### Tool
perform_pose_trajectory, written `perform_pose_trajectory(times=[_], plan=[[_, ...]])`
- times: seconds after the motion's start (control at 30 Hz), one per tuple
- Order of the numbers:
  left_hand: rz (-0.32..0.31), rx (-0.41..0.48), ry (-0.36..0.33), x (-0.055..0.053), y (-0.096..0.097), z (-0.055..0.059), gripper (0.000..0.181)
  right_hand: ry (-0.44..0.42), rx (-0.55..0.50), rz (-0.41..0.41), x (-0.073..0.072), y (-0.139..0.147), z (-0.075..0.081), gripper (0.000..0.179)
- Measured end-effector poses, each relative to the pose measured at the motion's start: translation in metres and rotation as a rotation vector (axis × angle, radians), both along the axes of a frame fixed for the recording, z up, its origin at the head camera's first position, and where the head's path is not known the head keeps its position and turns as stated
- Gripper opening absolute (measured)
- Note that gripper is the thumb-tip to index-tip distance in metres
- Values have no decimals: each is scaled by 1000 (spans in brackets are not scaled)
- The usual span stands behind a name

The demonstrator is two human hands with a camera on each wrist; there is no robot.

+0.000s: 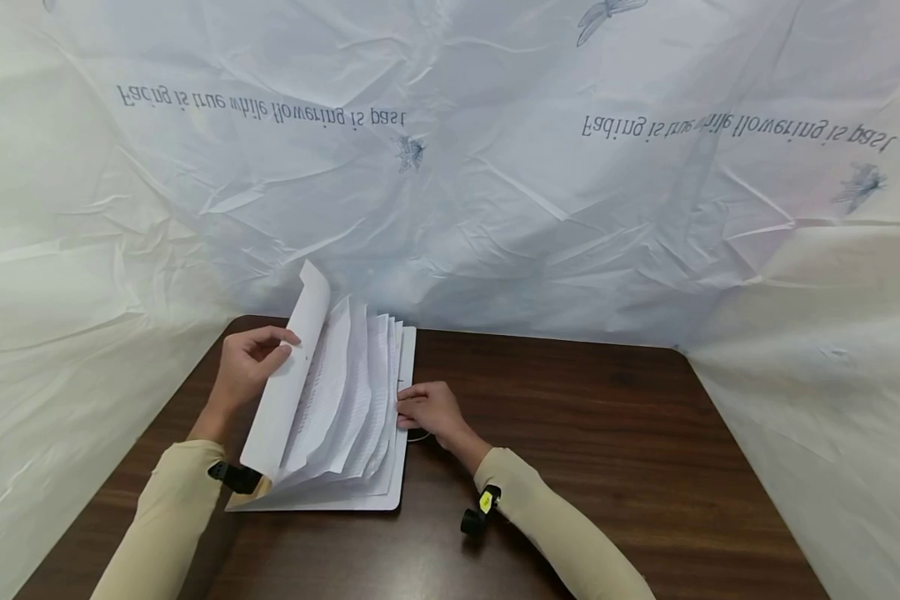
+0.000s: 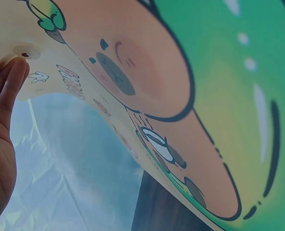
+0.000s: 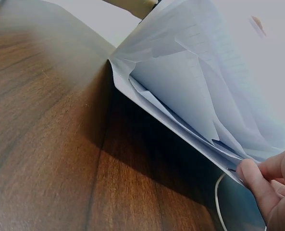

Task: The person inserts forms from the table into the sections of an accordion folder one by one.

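A folder full of white paper sheets (image 1: pixel 352 408) lies on the left part of the table, fanned open. My left hand (image 1: pixel 243 367) pinches the edge of its raised front cover (image 1: pixel 288 400), thumb on the white inner side. In the left wrist view the outer side of this cover shows a cartoon animal print (image 2: pixel 147 62), with a small round fastener (image 2: pixel 29 51) at my fingertips. On the right, my right hand (image 1: pixel 431 408) pinches the edge of the white back cover (image 1: pixel 407 358). From the right wrist, that cover appears tilted up off the table, loose sheets inside it.
Beneath the right hand a thin pale cord (image 3: pixel 218 199) curves out from under the folder. The dark wood table (image 1: pixel 585 433) stretches to the right. White printed sheeting (image 1: pixel 495 208) hangs behind the table and along both sides.
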State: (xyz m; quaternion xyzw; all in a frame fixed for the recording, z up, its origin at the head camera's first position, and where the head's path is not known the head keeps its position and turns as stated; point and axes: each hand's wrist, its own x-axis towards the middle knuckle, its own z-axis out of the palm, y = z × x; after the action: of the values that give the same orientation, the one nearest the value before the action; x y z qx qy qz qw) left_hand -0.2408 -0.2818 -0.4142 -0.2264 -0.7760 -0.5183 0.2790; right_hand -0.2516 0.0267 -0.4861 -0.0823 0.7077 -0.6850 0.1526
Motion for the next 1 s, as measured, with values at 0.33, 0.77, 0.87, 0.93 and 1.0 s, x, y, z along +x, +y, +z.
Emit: perform_pose_trajectory(times=[0.33, 0.77, 0.87, 0.93, 1.0], plan=[[-20, -14, 18, 16, 14, 22, 12, 40, 69, -17, 3, -5, -1, 21], [-16, -22, 6, 14, 18, 20, 11, -4, 41, -8, -1, -5, -3, 18], [-3, -29, -8, 14, 18, 21, 11, -5, 48, -10, -1, -5, -3, 18], [12, -30, -17, 14, 18, 21, 11, -5, 48, -9, -2, -4, -3, 18], [22, -30, -21, 14, 18, 21, 10, -4, 50, -7, -3, -3, -3, 19]])
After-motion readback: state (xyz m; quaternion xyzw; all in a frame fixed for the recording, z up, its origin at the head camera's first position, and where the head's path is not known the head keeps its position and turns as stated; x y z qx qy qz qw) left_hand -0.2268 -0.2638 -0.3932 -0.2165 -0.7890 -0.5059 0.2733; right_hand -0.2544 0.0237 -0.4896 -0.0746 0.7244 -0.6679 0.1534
